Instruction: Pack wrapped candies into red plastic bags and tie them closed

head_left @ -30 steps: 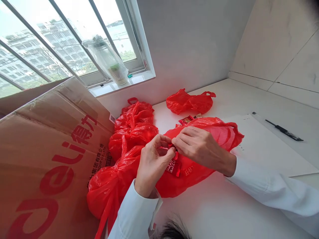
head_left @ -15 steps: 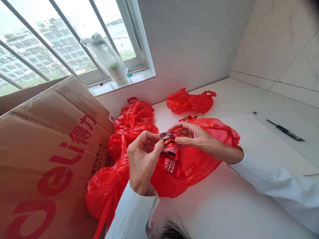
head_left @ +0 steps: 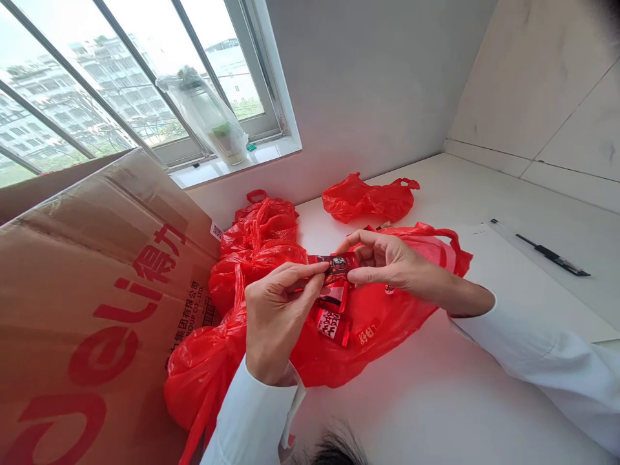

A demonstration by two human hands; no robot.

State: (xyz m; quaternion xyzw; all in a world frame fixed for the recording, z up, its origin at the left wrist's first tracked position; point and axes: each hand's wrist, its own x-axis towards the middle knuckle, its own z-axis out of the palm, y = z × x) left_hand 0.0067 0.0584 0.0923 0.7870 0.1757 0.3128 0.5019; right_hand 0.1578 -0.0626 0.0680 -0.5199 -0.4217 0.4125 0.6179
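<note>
I note the left hand (head_left: 278, 307) and right hand (head_left: 392, 260), fingertips clamped on one packet (head_left: 338, 265) above an untied bag (head_left: 358, 360); two loose packets (head_left: 332, 325) lie at six o'clock; tied bags (head_left: 256, 255) at nine look complete, this one unfinished.

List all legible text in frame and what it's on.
"deli 得力", red: cardboard box
"集团有限公司", black: same box
"ROUP CO., LTD", black: same box, start unclear

Too small or blurred to read:
Held packet
Packet below it
Print on the red bag by the packets
Box's white sticker
</note>
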